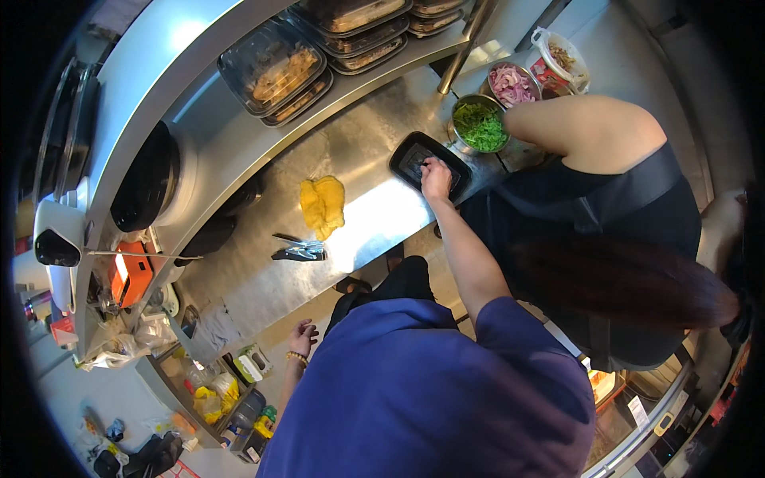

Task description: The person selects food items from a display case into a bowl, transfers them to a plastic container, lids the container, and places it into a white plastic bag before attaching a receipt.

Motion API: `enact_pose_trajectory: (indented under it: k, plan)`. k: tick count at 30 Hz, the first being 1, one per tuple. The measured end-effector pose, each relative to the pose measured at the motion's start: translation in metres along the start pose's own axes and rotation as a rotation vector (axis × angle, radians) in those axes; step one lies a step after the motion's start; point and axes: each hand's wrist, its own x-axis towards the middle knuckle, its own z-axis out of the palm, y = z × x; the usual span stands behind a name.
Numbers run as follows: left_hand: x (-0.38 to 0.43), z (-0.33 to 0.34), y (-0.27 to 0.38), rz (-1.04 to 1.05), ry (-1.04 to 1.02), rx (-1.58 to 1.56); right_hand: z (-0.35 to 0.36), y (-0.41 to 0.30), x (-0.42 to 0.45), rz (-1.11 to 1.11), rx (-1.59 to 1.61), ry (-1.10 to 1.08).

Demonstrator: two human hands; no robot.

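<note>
My right hand [436, 179] reaches over a black plastic food container [412, 156] on the steel counter. Its fingers are bent close together inside the container, with a small dark spot at the fingertips; whether they grip anything is unclear. Low at my side, before the counter's edge, my left hand [303, 337] hangs with loosely curled fingers and nothing in it, a beaded bracelet on its wrist. Left of the container lie a crumpled yellow cloth [323, 206] and a black-handled metal hand tool [300, 248]. A metal bowl of chopped green herbs [481, 125] stands just beyond the container.
A co-worker in black [597, 239] stands close on the right, an arm reaching by a bowl of sliced red onion [514, 85] and a white tub [559, 63]. Stacked lidded food containers [275, 69] sit on the raised shelf. An orange device [129, 273] stands at left.
</note>
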Motion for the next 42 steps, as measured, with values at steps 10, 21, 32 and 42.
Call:
enact_pose_trajectory:
  k: [10,21,32,42]
  plan:
    - [-0.027,-0.017,-0.051,-0.007,0.143,-0.19,0.027,-0.003,0.014,0.167,-0.176,-0.054]
    - [0.002,-0.032,-0.13,0.001,0.197,-0.16,-0.043,-0.088,0.028,-0.134,0.217,0.46]
    - [0.035,-0.035,0.003,-0.041,0.09,-0.277,-0.241,-0.225,0.384,0.056,1.292,1.354]
    - [-0.01,-0.017,-0.037,-0.113,0.274,-0.388,-0.302,-0.046,0.501,0.526,-0.309,0.8]
